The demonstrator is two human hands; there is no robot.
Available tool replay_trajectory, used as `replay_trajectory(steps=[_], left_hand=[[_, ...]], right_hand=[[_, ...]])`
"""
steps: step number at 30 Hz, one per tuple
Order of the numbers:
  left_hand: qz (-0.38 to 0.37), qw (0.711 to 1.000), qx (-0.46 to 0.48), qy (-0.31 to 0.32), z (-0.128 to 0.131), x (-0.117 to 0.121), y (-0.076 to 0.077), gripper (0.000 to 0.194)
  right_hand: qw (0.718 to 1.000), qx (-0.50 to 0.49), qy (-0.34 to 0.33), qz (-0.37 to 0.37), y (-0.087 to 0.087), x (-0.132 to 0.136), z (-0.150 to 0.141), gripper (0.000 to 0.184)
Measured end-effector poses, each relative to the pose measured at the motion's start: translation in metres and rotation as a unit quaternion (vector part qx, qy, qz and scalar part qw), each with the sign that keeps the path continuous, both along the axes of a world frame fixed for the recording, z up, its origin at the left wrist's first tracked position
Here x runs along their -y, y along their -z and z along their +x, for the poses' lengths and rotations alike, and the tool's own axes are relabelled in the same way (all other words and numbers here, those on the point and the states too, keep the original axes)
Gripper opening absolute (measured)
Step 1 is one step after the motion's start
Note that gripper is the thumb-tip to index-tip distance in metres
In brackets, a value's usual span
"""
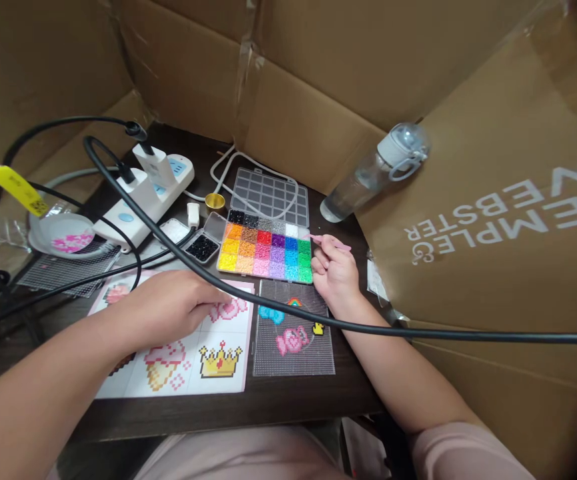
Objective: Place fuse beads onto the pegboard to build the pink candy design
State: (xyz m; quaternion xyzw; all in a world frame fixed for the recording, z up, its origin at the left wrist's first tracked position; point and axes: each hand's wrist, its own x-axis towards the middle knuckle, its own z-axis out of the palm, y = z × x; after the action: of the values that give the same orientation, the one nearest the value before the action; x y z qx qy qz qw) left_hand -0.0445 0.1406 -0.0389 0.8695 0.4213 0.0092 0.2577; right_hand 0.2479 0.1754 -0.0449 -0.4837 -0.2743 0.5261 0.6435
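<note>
My right hand [336,270] is closed around a pair of pink tweezers [341,246], their tip over the right edge of the sorted bead box [263,248], near the white and green beads. My left hand [178,307] rests on the pattern sheet [196,337], its index finger stretched toward a pink candy picture [232,311]; I see nothing in it. Between my hands lies a clear pegboard [293,363], bearing a pink bead candy [292,340], a blue bead shape [272,315], a small rainbow [294,302] and a yellow bead figure [318,329].
A thick black cable [168,245] arches across the view, above my hands. Behind are a power strip [123,217], a black bead case [202,248], a small gold cup [215,202] and a water bottle [358,183]. A white bowl [43,233] holds pink beads. Cardboard walls [308,107] enclose the table.
</note>
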Motion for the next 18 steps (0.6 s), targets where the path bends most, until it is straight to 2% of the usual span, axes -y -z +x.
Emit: replay_trajectory(steps=[5, 9, 11, 14, 16, 18], left_hand=[[-0.007, 1.000, 0.007, 0.003, 0.000, -0.001, -0.001, 0.038], [-0.022, 0.999, 0.011, 0.020, 0.001, -0.004, -0.002, 0.038], [-0.015, 0.999, 0.020, 0.026, 0.001, -0.004, -0.003, 0.038], [-0.002, 0.999, 0.030, 0.032, 0.000, -0.002, -0.005, 0.038], [0.006, 0.999, 0.035, 0.032, -0.001, -0.002, -0.005, 0.038], [0.011, 0.999, 0.040, 0.034, -0.001, -0.002, -0.004, 0.037]], right_hand=[[0.999, 0.032, 0.011, 0.015, -0.002, -0.003, 0.003, 0.016], [0.988, 0.115, 0.014, 0.100, -0.020, -0.003, 0.014, 0.019], [0.970, 0.179, 0.023, 0.161, -0.030, 0.002, 0.017, 0.016], [0.926, 0.310, 0.003, 0.215, -0.039, 0.014, 0.013, 0.007], [0.894, 0.392, -0.040, 0.213, -0.038, 0.022, 0.003, 0.003], [0.878, 0.433, -0.082, 0.186, -0.034, 0.028, -0.010, 0.004]])
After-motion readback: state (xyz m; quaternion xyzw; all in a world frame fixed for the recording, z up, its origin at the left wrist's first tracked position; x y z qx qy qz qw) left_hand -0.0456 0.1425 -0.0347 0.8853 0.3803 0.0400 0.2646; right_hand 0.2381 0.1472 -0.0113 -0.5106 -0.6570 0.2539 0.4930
